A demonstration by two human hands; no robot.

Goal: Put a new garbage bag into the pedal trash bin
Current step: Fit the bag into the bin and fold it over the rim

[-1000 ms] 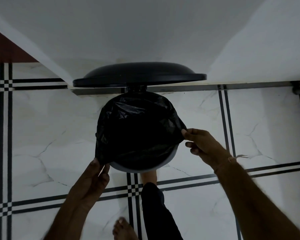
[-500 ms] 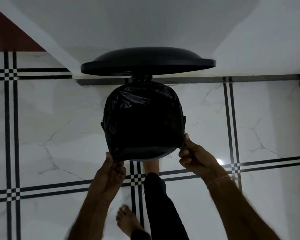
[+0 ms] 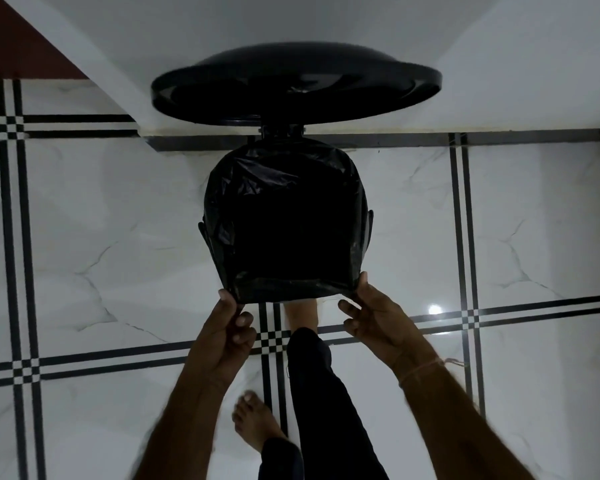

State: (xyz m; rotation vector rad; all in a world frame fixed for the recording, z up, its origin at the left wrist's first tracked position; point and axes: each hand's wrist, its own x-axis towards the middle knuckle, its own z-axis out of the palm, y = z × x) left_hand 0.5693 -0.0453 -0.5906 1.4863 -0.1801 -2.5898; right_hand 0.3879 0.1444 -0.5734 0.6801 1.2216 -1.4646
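**Bag edge pulled over the near rim of the bin**

The thin, wrinkled black plastic garbage bag [image 3: 284, 220] is stretched over the mouth of the round pedal trash bin [image 3: 370, 223], and its shiny film covers the whole opening. Behind the bin the round, smooth black plastic lid [image 3: 295, 88] stands raised on its hinge. At the near-left corner of the bin the left hand [image 3: 227, 327] pinches the bag edge between thumb and fingers. At the near-right corner the right hand [image 3: 373, 313] grips the same edge, thumb on top. A bare foot [image 3: 302, 313] reaches under the near side of the bin. Around the bin lies glossy white marble-pattern floor [image 3: 118, 237] with black stripes.

Compared with half a second ago, the bag edge sits lower over the near rim, which no longer shows, and the lid is tilted further open.
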